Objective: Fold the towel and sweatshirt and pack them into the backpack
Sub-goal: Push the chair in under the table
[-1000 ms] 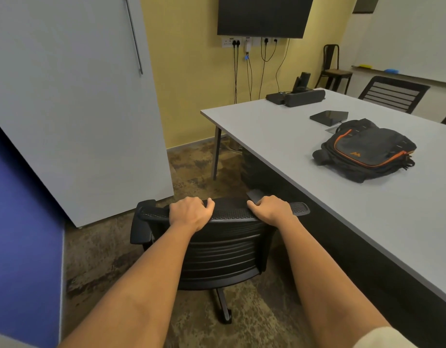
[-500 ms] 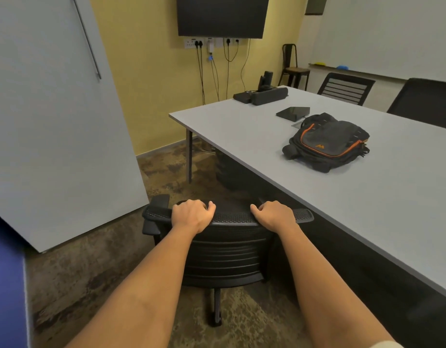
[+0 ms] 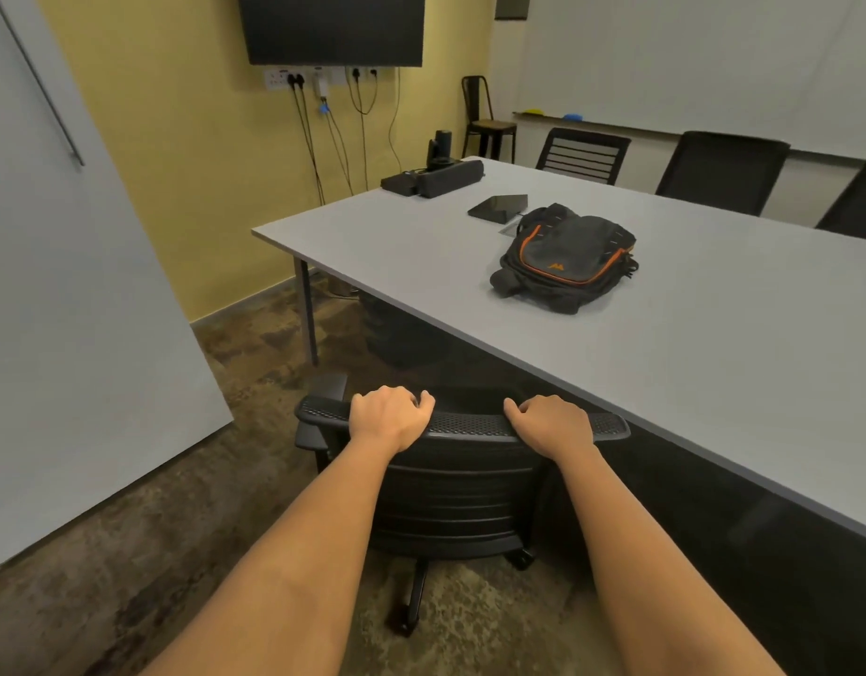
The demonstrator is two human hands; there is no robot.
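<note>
A black backpack [image 3: 565,258] with orange trim lies flat and closed on the grey table [image 3: 714,344], well beyond my hands. My left hand [image 3: 389,419] and my right hand [image 3: 553,424] both grip the top edge of a black mesh office chair [image 3: 463,480] standing on the floor at the table's near side. No towel or sweatshirt shows anywhere in view.
A dark tablet [image 3: 499,207] and a black speaker bar with a camera [image 3: 433,180] sit at the table's far end. Black chairs [image 3: 721,170] line the far side. An open grey door [image 3: 65,304] stands on the left, and a wall screen [image 3: 331,26] hangs ahead.
My view has swung to the right and the chair has rolled closer to the table. Both hands keep their grip on the chair's back.
</note>
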